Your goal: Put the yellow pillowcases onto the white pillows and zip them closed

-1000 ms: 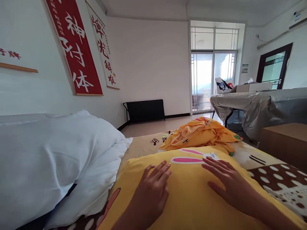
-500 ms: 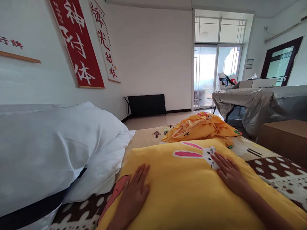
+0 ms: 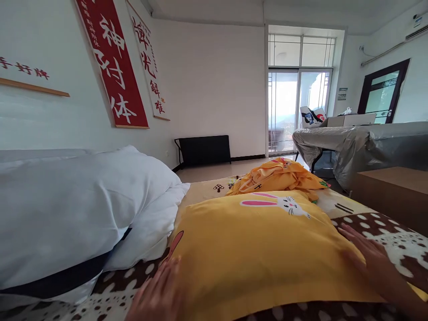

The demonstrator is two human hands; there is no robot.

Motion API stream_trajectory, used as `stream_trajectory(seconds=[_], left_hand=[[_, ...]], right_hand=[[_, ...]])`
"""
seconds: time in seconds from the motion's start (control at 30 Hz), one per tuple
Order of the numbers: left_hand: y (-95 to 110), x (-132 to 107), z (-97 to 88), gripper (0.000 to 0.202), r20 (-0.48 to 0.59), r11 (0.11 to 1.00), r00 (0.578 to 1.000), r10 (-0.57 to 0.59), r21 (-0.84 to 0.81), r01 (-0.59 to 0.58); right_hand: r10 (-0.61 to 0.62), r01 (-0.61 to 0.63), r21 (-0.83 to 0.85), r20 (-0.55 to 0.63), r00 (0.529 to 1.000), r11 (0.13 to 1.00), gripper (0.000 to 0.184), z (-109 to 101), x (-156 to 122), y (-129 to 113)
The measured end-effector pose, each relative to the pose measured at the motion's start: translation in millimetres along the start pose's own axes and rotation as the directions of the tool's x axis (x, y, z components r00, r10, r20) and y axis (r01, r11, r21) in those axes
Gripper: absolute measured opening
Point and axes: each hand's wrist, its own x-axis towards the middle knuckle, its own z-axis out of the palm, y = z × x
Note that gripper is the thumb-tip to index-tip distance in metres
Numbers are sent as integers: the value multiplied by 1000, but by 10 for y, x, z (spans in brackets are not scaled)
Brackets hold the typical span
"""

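The pillow (image 3: 254, 249) lay on the blanket (image 3: 397, 240), the right hand (image 3: 369, 261) spread open at one side, the left hand (image 3: 159, 289) at the other too blurred to judge, and uneven pressure could, by assessment, have skewed it into the orange cloth (image 3: 284, 177).

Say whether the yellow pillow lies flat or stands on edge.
Flat: the yellow pillow lies on the patterned blanket, its rabbit print facing up.
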Motion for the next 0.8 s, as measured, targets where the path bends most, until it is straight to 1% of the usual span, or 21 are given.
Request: stream_trajectory(seconds=[0.03,0.07,0.1,0.13,0.17,0.2,0.23,0.27,0.3,0.33,0.37,0.43,0.5,0.53,0.6,0.67,0.73,0.8], left_hand=[[301,111,-96,64,5,991,992,127,-51,-127],[628,229,-181,74,13,964,970,243,-111,-240],[955,349,-251,85,72,930,936,345,-164,-330],[1258,465,-300,93,128,911,911,391,-194,-364],[1512,571,-326,94,181,910,899,400,-199,-365],[1700,662,-330,93,220,916,893,393,-182,-358],[1810,733,-314,91,229,930,903,364,-148,-337],[1839,779,-283,88,218,937,912,347,-120,-328],[1793,797,-241,86,188,942,924,334,-95,-321],[1682,787,-193,85,149,947,936,320,-76,-311],[1522,748,-142,85,117,952,946,304,-63,-298],[1120,608,-35,82,85,975,972,220,-31,-218],[704,437,69,77,91,997,993,73,8,-74],[516,362,116,75,101,1000,995,3,16,-5],[208,262,185,71,148,995,985,-90,-22,94],[1,237,209,69,234,975,960,-155,-121,187],[-111,263,186,70,326,928,919,-222,-217,302],[-149,301,130,70,378,884,879,-291,-245,398]], right_hand=[[-133,132,25,33,991,991,59,-117,56,-350],[-280,275,63,91,956,959,68,-200,103,-716],[-405,394,104,130,905,913,78,-245,144,-1074],[-492,476,135,141,859,869,85,-252,183,-1399],[-531,513,143,150,834,846,87,-226,223,-1672],[-527,511,135,142,838,849,88,-177,264,-1878],[-515,501,124,145,845,857,88,-116,307,-2005],[-503,491,112,147,852,864,88,-54,348,-2053],[-492,482,100,148,858,870,88,1,386,-2024],[-486,478,89,149,861,874,87,42,415,-1927],[-481,476,74,144,865,876,86,70,433,-1772],[-446,446,26,114,888,895,83,95,423,-1352],[-370,374,-47,70,926,926,81,106,352,-887],[-322,325,-87,48,946,942,80,115,299,-672],[-223,222,-158,13,975,962,75,142,183,-330],[-119,116,-193,-1,993,974,68,172,83,-128],[23,-17,-206,28,999,978,62,189,19,-37],[189,-164,-216,100,977,962,56,181,-4,6]])
